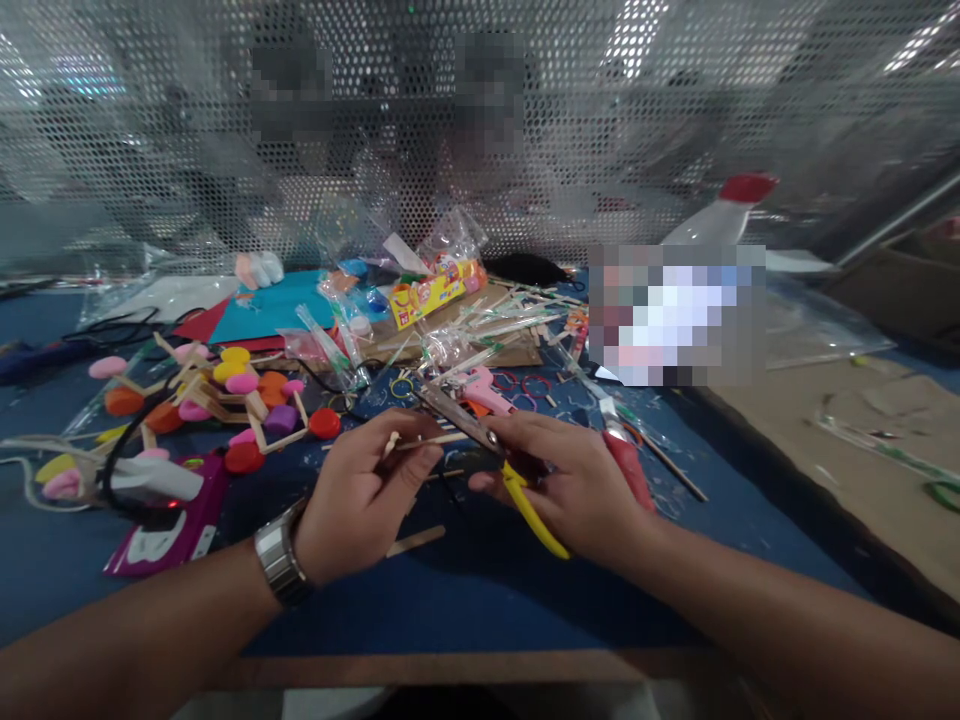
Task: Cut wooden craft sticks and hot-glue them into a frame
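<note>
My left hand (367,490), with a metal watch (279,553) on the wrist, pinches a thin wooden stick (431,440) that points right. My right hand (574,480) grips yellow-handled scissors (480,440); the blades reach up-left and meet the stick close to my left fingertips. Both hands hover over a blue mat (465,590). Another flat wooden stick (416,541) lies on the mat just below my left hand.
A structure of sticks and coloured caps (225,400) lies at left by a glue gun (154,480). Plastic bags, more sticks, rubber bands and a pink glue gun (487,390) crowd the middle. A red-capped white bottle (720,215) stands right. A perforated screen (150,120) stands behind.
</note>
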A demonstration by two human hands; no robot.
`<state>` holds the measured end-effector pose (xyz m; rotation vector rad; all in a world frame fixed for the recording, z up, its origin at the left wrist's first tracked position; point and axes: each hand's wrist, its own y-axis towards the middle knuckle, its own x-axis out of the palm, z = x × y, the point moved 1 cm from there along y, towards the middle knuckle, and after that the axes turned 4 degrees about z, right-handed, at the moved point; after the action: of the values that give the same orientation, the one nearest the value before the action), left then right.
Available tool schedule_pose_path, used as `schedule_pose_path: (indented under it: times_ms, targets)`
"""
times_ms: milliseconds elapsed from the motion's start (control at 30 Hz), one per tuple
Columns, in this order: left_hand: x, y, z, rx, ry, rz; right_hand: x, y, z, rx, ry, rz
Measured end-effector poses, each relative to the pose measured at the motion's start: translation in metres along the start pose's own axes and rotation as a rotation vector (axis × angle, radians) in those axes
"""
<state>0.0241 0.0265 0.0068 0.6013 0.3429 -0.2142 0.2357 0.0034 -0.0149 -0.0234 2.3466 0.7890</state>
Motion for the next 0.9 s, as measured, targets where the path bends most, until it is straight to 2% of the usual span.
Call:
schedule_pose_path:
  times_ms: [133, 267, 467, 567, 767, 900]
  targets:
    - [-0.0011, 0.0008, 0.0024, 0.012, 0.016, 0.003, -0.0014, 0.0023, -0.0038, 0.036, 0.043, 0.023]
    - [-0.0015, 0.0000, 0.0020, 0.017, -0.014, 0.012, -0.0022, 0.0037, -0.0079, -0.022, 0.078, 0.026]
    - [-0.0017, -0.0011, 0.0014, -0.050, -0.027, 0.024, 0.0010, 0.0021, -0.0023, 0.019, 0.033, -0.042]
    - [-0.0021, -0.0010, 0.0021, -0.042, -0.008, 0.052, 0.0017, 0.0033, -0.0012, 0.031, 0.032, -0.076]
    - [-0.0011, -0.0022, 0.0033, -0.061, -0.171, 0.104, 0.0024, 0.0059, -0.0047, 0.007, 0.062, -0.119]
    - [-0.0013, -0.0019, 0.0040, -0.067, -0.203, 0.147, 0.0036, 0.0039, -0.0045, -0.003, 0.063, -0.129]
